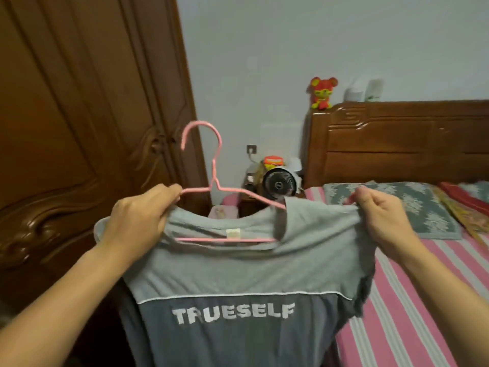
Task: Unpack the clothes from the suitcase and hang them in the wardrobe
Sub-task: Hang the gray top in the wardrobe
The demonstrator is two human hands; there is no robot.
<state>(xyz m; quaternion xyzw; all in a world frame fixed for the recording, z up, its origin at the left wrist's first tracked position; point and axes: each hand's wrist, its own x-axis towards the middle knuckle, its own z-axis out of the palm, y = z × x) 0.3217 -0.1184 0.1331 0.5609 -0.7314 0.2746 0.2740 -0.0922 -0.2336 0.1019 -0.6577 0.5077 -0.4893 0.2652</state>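
Note:
A grey two-tone T-shirt (238,276) with the white word TRUESELF hangs in front of me, a pink wire hanger (211,165) sitting inside its neck opening with the hook pointing up. My left hand (140,218) grips the shirt's left shoulder together with the hanger's left arm. My right hand (381,215) pinches the shirt's right shoulder over the hanger's right end. The brown carved wooden wardrobe (79,115) stands at the left, its doors closed. No suitcase is in view.
A bed (412,300) with a pink striped sheet and a patterned pillow (397,207) fills the right side, under a wooden headboard (397,144) topped by a red plush toy (322,92). A small fan (279,186) sits on a cluttered bedside stand between wardrobe and bed.

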